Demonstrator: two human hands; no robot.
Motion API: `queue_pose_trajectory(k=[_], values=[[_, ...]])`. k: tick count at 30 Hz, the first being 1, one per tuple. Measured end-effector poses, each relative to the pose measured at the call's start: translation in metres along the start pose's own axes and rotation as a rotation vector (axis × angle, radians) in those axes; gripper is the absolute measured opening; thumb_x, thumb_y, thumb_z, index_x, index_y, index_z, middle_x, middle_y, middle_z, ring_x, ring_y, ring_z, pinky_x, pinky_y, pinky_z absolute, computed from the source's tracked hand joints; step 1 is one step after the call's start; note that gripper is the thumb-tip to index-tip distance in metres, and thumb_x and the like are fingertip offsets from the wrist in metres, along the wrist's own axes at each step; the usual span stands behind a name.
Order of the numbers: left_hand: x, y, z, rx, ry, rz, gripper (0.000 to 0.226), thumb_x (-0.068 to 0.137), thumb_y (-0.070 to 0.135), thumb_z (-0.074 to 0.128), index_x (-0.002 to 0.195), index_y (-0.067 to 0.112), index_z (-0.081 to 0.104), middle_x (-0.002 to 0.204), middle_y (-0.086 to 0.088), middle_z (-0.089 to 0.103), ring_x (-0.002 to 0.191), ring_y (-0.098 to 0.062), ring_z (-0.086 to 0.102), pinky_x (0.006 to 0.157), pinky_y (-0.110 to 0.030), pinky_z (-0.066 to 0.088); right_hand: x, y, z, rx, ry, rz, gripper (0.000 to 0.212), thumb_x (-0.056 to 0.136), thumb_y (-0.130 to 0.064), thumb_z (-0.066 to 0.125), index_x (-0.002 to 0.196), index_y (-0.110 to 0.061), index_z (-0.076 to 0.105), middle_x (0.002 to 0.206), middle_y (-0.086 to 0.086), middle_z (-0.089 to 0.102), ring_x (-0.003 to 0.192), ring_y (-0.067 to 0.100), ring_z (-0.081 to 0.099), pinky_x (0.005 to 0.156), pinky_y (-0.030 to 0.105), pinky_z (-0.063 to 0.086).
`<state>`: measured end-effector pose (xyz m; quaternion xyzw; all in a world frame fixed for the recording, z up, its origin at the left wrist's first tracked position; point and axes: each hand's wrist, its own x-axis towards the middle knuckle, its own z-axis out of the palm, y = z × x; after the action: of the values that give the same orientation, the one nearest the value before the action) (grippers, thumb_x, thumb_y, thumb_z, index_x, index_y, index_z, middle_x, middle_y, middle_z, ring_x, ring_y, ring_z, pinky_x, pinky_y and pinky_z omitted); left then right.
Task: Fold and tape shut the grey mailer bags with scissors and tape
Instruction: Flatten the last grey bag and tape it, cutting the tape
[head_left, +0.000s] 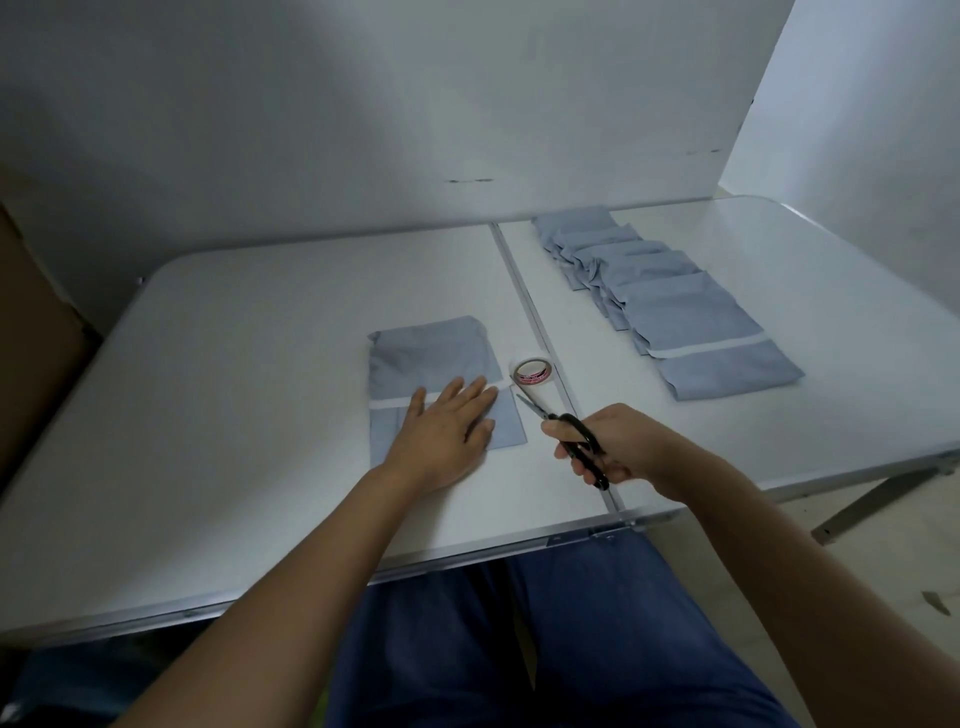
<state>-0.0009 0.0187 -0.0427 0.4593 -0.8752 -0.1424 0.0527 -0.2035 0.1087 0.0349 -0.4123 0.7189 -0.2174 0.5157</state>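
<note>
Your left hand (448, 423) lies flat, fingers spread, pressing the grey mailer bag (431, 358); your right hand (605, 441) grips the scissors (563, 423), blades parted beside the tape roll (531, 371).

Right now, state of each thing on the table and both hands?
Grey mailer bag: flat on table, folded, white tape strip across it, pinned by the left hand.
Left hand: open, fingers straight, pressing the bag.
Right hand: grips the scissors.
Scissors: blades slightly open, tips at the tape between bag and roll.
Tape roll: upright, beside the bag.
Row of mailer bags: folded, overlapping, nearest one taped.
</note>
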Motion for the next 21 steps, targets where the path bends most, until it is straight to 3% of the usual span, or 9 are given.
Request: queue_pose_trajectory(k=[5,9,13,21], values=[[-0.001,-0.001,0.001,0.011,0.009,0.005,0.053,0.103,0.045,0.021,0.153,0.033,0.014,0.16,0.013,0.009,0.148,-0.008,0.001,0.119,-0.048,-0.004,0.007,-0.005,0.007,0.068,0.017,0.018,0.042,0.085,-0.046,0.067,0.085,-0.003,0.066,0.058,0.004,0.062,0.046,0.012,0.055,0.05,0.019,0.045],[-0.002,0.0,0.001,0.002,0.018,0.003,0.054,0.103,0.045,0.021,0.153,0.033,0.006,0.161,0.012,0.009,0.148,-0.008,0.001,0.119,-0.046,-0.005,0.014,-0.004,0.016,0.081,0.039,-0.004,0.043,0.083,-0.045,0.069,0.088,-0.003,0.067,0.058,0.004,0.063,0.046,0.013,0.055,0.05,0.022,0.045],[-0.002,0.0,0.0,-0.001,0.014,-0.004,0.056,0.103,0.044,0.022,0.153,0.031,0.003,0.161,0.011,0.006,0.147,-0.008,0.0,0.119,-0.045,-0.007,0.012,-0.002,0.019,-0.037,0.08,-0.07,0.048,0.084,-0.044,0.069,0.095,0.003,0.067,0.064,0.006,0.063,0.05,0.012,0.056,0.048,0.018,0.045],[0.001,0.0,0.002,0.012,0.002,-0.006,0.055,0.102,0.045,0.02,0.154,0.031,0.009,0.161,0.012,0.005,0.148,-0.008,-0.002,0.118,-0.046,-0.007,0.014,-0.011,0.015,-0.221,0.123,-0.123,0.044,0.083,-0.046,0.069,0.081,-0.002,0.067,0.065,0.005,0.066,0.052,0.011,0.058,0.054,0.02,0.045]])
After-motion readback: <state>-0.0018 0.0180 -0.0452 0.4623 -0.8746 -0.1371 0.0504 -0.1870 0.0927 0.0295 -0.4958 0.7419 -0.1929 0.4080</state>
